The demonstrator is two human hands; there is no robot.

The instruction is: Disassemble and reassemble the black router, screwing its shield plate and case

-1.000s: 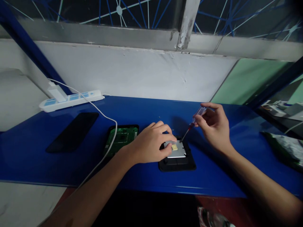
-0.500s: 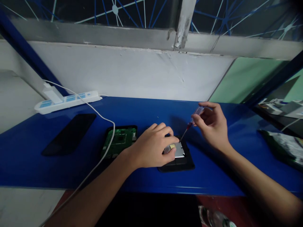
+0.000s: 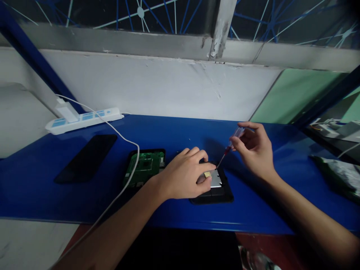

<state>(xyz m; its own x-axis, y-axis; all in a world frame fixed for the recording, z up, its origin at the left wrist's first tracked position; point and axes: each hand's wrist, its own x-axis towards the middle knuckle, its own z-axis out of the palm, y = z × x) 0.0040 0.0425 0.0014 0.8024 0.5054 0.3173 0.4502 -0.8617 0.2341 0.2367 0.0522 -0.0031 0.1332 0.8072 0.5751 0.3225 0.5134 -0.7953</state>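
My right hand (image 3: 254, 148) pinches the clear handle of a screwdriver (image 3: 237, 132) between thumb and fingers. Its thin shaft slants down to the left, the tip at the upper corner of a silver metal plate (image 3: 216, 180). That plate lies in a black plastic casing (image 3: 228, 195) and carries a small yellow sticker (image 3: 207, 174). Across the casing's left side rests my left hand (image 3: 185, 176), fingers apart. Its index fingertip is beside the screwdriver tip and the thumb lies on the plate, hiding part of it. A green circuit board (image 3: 144, 165) in a black housing lies left of this hand.
On the blue table (image 3: 168, 131), a dark flat slab (image 3: 87, 159) lies at left. Behind it stands a white power strip (image 3: 92, 117) with a plugged-in adapter. A white cable (image 3: 128, 140) crosses the circuit board. At right lies a crinkled packet (image 3: 337, 172).
The view has shifted slightly, moving everything a little to the right. Both hands keep nearly the same pose, the screwdriver tip still at the plate's corner.
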